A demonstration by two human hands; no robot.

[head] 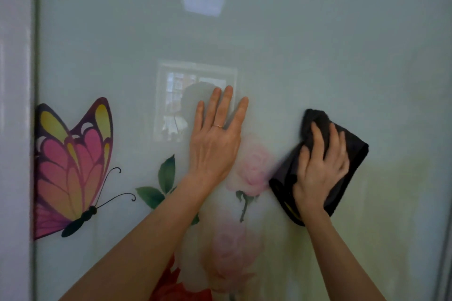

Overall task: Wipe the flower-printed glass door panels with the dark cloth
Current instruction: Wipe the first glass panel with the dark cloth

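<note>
Now right hand [320, 168] pressing folded cloth [354, 154] against panel [293, 32], just right of pale rose print [254, 166]; grip curling round cloth's upper fold. Left hand [215, 144] lying flat on panel, fingers straight, grip open, likely bracing. Judged best: keeping cloth flat, pressing evenly, overlapping strokes, working downward so streaks are not forming. Containers: none showing.
</note>
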